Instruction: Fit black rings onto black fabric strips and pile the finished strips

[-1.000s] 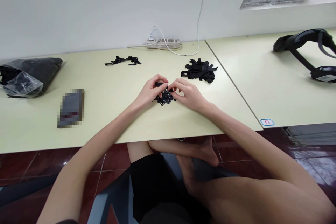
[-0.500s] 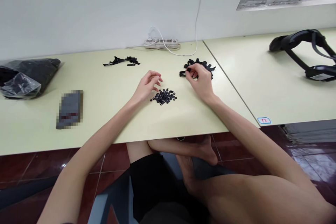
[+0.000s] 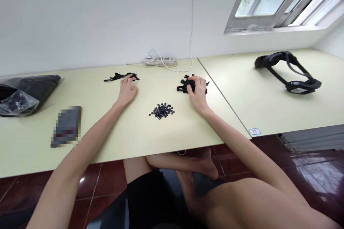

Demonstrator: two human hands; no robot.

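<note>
My left hand point(image 3: 127, 91) reaches over the left pile of black fabric strips point(image 3: 117, 76), its fingers stretched out and touching or just above the pile's right end. The fingertips partly cover those pieces. Over on the right, my right hand point(image 3: 198, 93) rests at a second heap of black strips point(image 3: 184, 88), thumb and fingers apart around part of it. Some of that heap is hidden behind the hand. Between my hands and closer to me lies a pile of small black ring-shaped pieces point(image 3: 161, 111), touched by neither hand.
A white power strip point(image 3: 158, 60) with a cable point(image 3: 191, 43) sits against the wall. At left are a dark plastic bag point(image 3: 29, 93) and a blurred-out flat object point(image 3: 66, 126). A black headset point(image 3: 285, 73) stands on the right table point(image 3: 282, 114), past the seam.
My left hand has moved from beside the ring pieces, away from me and left, to the left strip pile. My right hand has opened from a pinch over its heap. The view has shifted.
</note>
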